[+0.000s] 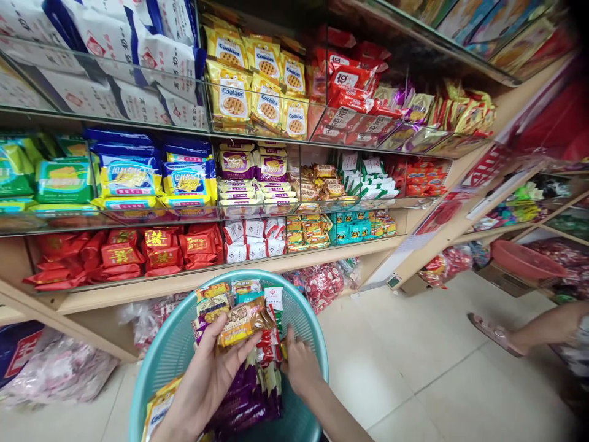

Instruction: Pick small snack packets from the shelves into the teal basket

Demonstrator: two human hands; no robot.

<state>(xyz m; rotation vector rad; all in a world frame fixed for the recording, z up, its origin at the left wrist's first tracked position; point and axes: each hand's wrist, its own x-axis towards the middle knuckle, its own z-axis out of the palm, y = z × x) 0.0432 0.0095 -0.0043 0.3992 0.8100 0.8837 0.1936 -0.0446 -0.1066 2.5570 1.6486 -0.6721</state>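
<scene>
A teal plastic basket (172, 347) sits low in front of me, filled with snack packets. My left hand (205, 377) holds a yellow-orange snack packet (239, 322) above the pile in the basket. Beside it, my right hand (300, 365) rests among the packets, its fingers curled on red and purple packets (264, 368); a firm grip cannot be told. A yellow Cookies packet (159, 411) lies at the basket's near left side.
Glass-fronted shelves (257, 138) of cookies, biscuits and red packets (161, 248) fill the wall ahead. Bagged sweets (59, 368) lie on the floor under the shelf. A red basin (524, 259) stands at right, and another person's sandalled foot (494, 333) is on the tiles.
</scene>
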